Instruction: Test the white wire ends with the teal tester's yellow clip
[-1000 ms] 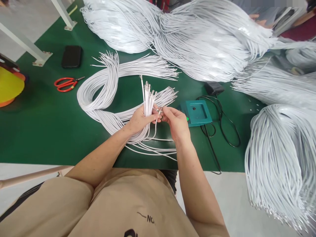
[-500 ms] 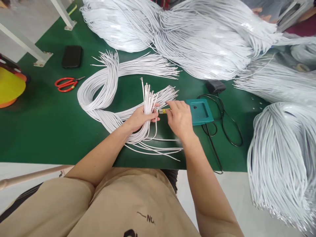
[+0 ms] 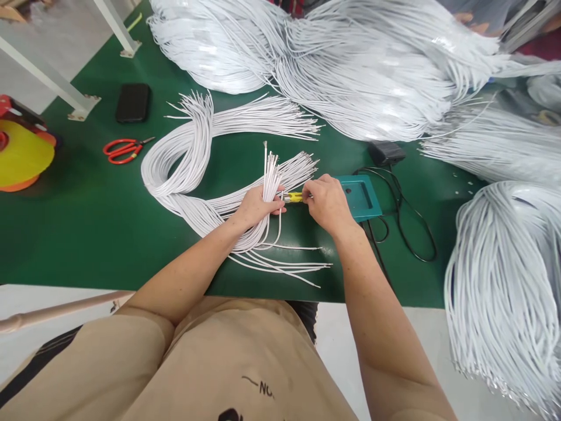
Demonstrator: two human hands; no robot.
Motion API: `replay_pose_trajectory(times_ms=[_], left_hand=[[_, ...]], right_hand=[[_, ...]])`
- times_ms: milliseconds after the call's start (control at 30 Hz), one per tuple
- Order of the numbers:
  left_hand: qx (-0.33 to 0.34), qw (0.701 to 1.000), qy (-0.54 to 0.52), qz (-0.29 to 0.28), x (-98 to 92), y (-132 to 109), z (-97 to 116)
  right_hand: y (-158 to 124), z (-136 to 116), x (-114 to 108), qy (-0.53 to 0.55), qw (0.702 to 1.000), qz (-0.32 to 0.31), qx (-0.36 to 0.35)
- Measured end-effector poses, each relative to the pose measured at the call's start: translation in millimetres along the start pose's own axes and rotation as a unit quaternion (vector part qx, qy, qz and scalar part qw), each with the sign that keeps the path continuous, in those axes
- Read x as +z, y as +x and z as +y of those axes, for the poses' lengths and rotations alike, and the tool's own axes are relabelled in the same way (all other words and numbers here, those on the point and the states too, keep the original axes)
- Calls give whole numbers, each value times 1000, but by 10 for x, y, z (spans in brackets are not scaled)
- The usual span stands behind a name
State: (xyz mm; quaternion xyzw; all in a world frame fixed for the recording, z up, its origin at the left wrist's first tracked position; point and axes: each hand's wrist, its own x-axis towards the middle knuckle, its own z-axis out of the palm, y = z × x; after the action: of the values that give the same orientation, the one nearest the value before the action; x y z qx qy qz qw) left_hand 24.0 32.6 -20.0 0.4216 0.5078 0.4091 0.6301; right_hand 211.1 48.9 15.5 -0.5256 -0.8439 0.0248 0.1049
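My left hand (image 3: 256, 207) is closed round a bunch of white wires (image 3: 272, 169) whose bare ends point up and away from me. One wire of the bunch (image 3: 279, 225) hangs apart near the left thumb. Between my hands is a small yellow piece with a metal end (image 3: 293, 197); its exact kind is unclear. The fingers of my right hand (image 3: 326, 202) pinch its right end, partly covering it, while its metal end lies by the left fingertips. A few loose wires (image 3: 289, 269) extend to the right below my left hand.
Looped wires (image 3: 153, 164) lie left, near red-handled scissors (image 3: 123, 151) and a black box (image 3: 132, 102). A teal tray (image 3: 370, 199), black adapter (image 3: 386, 153) and cord are right. Large wire bundles (image 3: 363, 76) cover the back; another (image 3: 504, 280) hangs over the right edge. A person's hand (image 3: 475, 23) shows behind.
My right hand has shifted a little to the right, and more of the yellow piece shows. My left hand keeps the wires; the whole view has shifted slightly.
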Motion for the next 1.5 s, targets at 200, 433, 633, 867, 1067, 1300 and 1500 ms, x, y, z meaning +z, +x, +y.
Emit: replay_pose_trajectory(times_ms=[200,433,633,867,1067,1300,1500], left_hand=[[28,994,104,8,-9,1,-37],[5,998,57,-14,-30,-20,-4],[-6,999,39,-12,-61,-52,20],[82,996,15,-30,-123,-135,36],[65,995,-35,-72,-124,-159,33],[42,998,4,-43,-119,-160,-5],[38,998,-12,-52,-93,-183,3]], right_hand=[[-13,-20,-30,-2,1000,-6,15],[-210,28,61,-101,973,132,159],[-209,4,76,-84,972,144,166],[-462,-751,-42,63,994,27,-89],[-656,-1095,63,26,995,-56,-82],[-716,-1045,-118,100,980,-167,34],[-303,-602,-302,266,938,-46,217]])
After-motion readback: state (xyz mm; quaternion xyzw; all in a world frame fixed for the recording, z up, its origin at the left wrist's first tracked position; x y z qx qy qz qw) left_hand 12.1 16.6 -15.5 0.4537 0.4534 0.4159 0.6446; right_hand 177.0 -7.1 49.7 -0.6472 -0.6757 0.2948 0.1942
